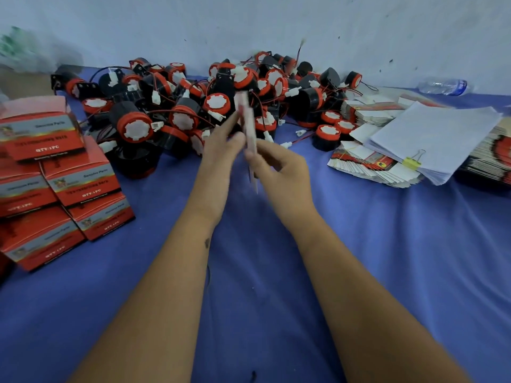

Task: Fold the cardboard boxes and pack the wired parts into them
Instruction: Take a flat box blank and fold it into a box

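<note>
Open blue cloth in front, clutter along the far edge and both sides.
The blue cloth (359, 258) lies bare toward the near edge. A pile of wired parts (221, 106) blocks the far edge, folded boxes (63, 175) crowd the left side, and flat box blanks (370, 164) under clipped papers (434, 139) fill the right.

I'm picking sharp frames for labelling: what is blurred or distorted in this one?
Head view: the flat carton held edge-on between the left hand and right hand is motion-smeared, print unreadable; the folded boxes at left are softly blurred, as is the bottle; the wide lens stretches the forearms and edges; light is even, without glare.
</note>
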### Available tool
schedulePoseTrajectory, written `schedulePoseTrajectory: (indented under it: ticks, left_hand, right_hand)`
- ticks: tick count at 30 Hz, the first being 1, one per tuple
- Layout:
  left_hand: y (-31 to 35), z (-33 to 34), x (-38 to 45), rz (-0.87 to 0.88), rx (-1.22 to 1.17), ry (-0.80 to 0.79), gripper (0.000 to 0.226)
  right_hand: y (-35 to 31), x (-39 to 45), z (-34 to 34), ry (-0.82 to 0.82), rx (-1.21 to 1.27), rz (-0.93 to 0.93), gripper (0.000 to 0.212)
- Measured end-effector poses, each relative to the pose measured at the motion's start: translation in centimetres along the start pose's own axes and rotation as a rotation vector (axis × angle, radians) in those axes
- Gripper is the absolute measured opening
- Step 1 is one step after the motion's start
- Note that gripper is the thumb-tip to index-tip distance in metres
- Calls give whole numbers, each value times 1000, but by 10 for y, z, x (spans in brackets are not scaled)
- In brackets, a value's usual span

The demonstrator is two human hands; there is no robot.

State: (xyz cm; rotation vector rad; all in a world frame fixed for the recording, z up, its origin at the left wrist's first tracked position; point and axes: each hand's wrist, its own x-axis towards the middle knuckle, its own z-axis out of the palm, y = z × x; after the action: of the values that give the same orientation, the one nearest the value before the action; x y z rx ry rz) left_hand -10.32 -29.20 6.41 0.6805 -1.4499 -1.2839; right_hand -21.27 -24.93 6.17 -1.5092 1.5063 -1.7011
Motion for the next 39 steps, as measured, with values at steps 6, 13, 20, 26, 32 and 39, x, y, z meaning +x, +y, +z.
schedulePoseTrajectory:
  ticks: [6, 13, 20, 26, 32, 39]
  left_hand:
    - [-6, 6, -4, 46, 226, -154, 72]
    - [-6, 3, -2, -21, 137, -58, 100]
    - [-12, 2, -2, 3, 212, 5, 87]
    - [-11, 1, -4, 89, 464, 34, 87]
    - [-2, 4, -7, 392, 770, 172, 82]
    - [2, 6, -12, 582, 715, 32, 86]
  right_hand:
    - [5, 7, -18, -143, 647, 241, 30]
    - [12, 9, -18, -212, 729, 324, 23]
    - [13, 10, -19, -120, 441, 358, 29]
    - [11, 5, -15, -197, 189, 284, 43]
    - [9, 4, -12, -88, 93, 248, 42]
    - [11, 4, -11, 24, 119, 318, 62]
